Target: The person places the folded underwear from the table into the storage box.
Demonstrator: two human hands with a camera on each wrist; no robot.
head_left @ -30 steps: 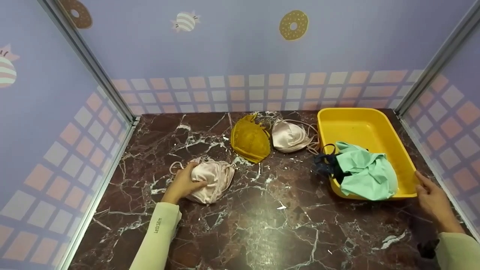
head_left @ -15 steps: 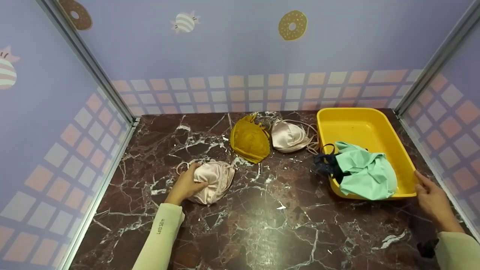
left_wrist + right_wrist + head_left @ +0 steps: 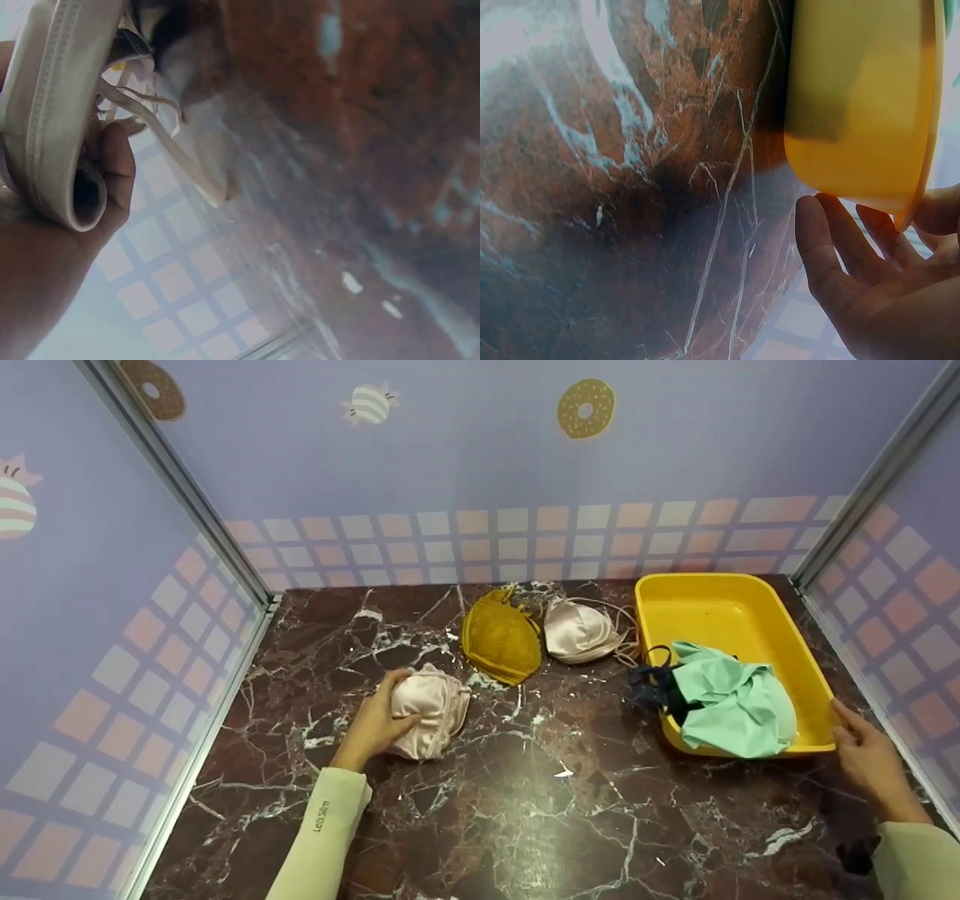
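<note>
My left hand (image 3: 373,727) grips a folded pale pink satin bra (image 3: 429,711) with lace edging, left of the middle of the table. In the left wrist view, fingers (image 3: 116,161) curl round the bra (image 3: 64,112), and a thin strap (image 3: 176,154) hangs down from it to the tabletop. Far to the right, my right hand (image 3: 870,765) pinches the near right corner of a yellow plastic tub (image 3: 705,611). From the right wrist view, the thumb lies over the rim of the tub (image 3: 862,112) and the fingers lie under it.
A mint green bra (image 3: 739,709) lies across the tub's near end, with a navy lacy piece (image 3: 649,686) hanging over its left rim. Between the bra in hand and the tub lie a mustard bra (image 3: 501,637) and another pale pink bra (image 3: 579,631). Patterned walls (image 3: 480,450) enclose the marble-look table (image 3: 540,810).
My left hand has shifted slightly to the right with the pink bra. The strap loop that stuck out beyond the hand has gone from the head view. My right hand stays at the tub.
</note>
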